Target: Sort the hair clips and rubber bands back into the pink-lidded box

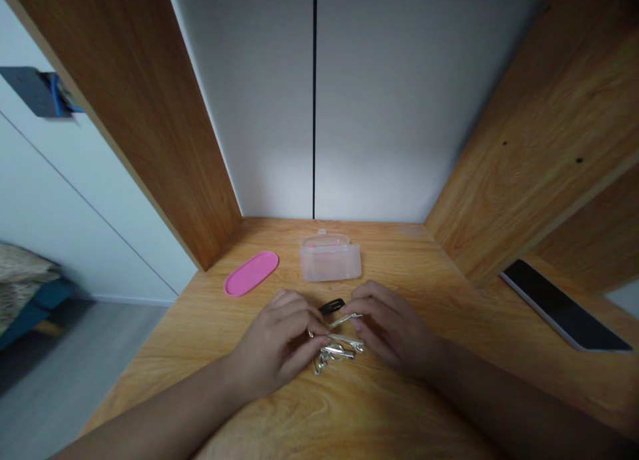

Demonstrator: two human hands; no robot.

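Observation:
On the wooden table, a small heap of shiny metal hair clips (340, 351) lies between my hands. My left hand (282, 337) is closed, thumb and forefinger pinching one pale metallic hair clip (344, 341) at its left end. From the other side, my right hand (384, 320) pinches the end of another slim metallic hair clip (346, 319), held slantwise above the heap. Just beyond the fingertips sits a black snap hair clip (332, 306). The exact shapes of the clips in the heap are blurred, and fingers cover part of them.
A translucent plastic box (330, 263) stands behind the hands, with a pink oval lid (251, 273) lying to its left. At the right is a dark-screened tablet or phone (564, 307). Wooden side panels (164, 114) and a white back panel (379, 114) enclose the table (299, 420).

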